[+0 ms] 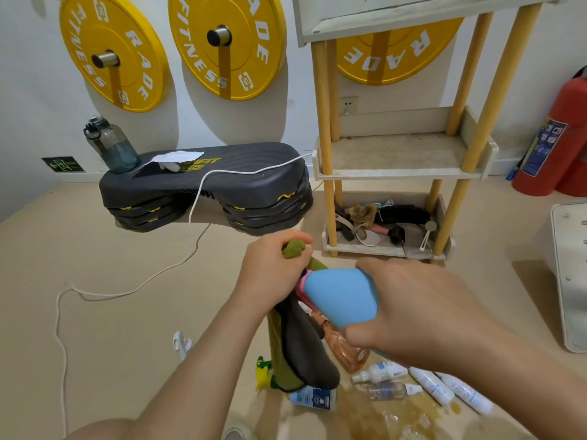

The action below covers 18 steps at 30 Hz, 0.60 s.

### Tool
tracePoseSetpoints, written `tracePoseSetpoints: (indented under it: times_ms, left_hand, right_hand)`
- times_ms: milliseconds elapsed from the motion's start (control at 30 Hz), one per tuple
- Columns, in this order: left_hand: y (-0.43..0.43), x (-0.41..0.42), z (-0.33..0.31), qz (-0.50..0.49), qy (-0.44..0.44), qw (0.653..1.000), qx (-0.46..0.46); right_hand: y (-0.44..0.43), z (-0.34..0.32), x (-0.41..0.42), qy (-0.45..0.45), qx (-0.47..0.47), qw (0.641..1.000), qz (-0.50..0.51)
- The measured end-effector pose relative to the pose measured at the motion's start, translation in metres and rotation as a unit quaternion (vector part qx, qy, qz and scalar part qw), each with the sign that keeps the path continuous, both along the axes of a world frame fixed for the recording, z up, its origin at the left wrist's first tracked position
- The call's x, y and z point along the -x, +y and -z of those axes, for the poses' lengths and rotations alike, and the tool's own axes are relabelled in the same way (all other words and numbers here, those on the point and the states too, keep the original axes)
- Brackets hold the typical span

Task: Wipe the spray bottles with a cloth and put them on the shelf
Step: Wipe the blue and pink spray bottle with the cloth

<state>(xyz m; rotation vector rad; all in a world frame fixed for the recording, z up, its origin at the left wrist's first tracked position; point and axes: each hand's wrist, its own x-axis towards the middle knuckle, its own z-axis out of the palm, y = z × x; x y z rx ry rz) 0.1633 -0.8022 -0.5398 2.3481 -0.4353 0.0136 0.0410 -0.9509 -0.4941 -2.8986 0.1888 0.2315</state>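
My right hand [422, 312] grips a light blue spray bottle [340, 296] tipped on its side, its pink neck toward my left hand. My left hand [270, 274] clutches a green and dark grey cloth [298, 350], bunched around the bottle's head, the rest hanging down. On the floor below lie several more bottles: an orange clear one [346, 347], a small white one [381, 373], a small clear one [390, 390], two white cans [451, 389] and a blue-labelled one [314, 398]. The wooden shelf [400, 173] stands just behind; its middle tier holds nothing.
The shelf's bottom tier [381, 227] holds mixed clutter. A dark step platform [206, 188] with a water bottle [111, 144] sits at left, a white cable [190, 230] trailing over the floor. A red fire extinguisher [559, 134] stands right. A brownish spill [390, 414] wets the floor by the bottles.
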Motion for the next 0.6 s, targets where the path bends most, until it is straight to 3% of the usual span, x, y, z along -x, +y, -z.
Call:
tracePoseSetpoints:
  times_ms: [167,267,367,467,533,600]
  left_hand:
    - [0.0,0.001,0.024,0.055,-0.184,0.978,-0.078]
    - [0.0,0.0,0.021,0.017,-0.255,0.966,-0.036]
    - [-0.001,-0.001,0.012,-0.069,-0.248,0.965,0.052]
    - [0.013,-0.016,-0.009,-0.168,-0.161,0.954,0.19]
    - [0.014,-0.016,-0.018,-0.119,-0.088,0.958,0.246]
    - [0.002,-0.004,-0.015,-0.001,-0.041,0.981,0.188]
  right_hand:
    - [-0.006,0.016,-0.004,0.039,-0.066,0.997,0.021]
    - [-0.011,0.019,-0.009,0.044,-0.131,0.99,0.038]
    - [-0.019,0.018,-0.012,0.082,-0.225,0.967,0.083]
    - [-0.031,0.021,-0.013,0.096,-0.304,0.939,0.131]
    - [-0.031,0.02,-0.014,0.09,-0.353,0.921,0.136]
    - [-0.023,0.016,-0.013,0.081,-0.353,0.924,0.12]
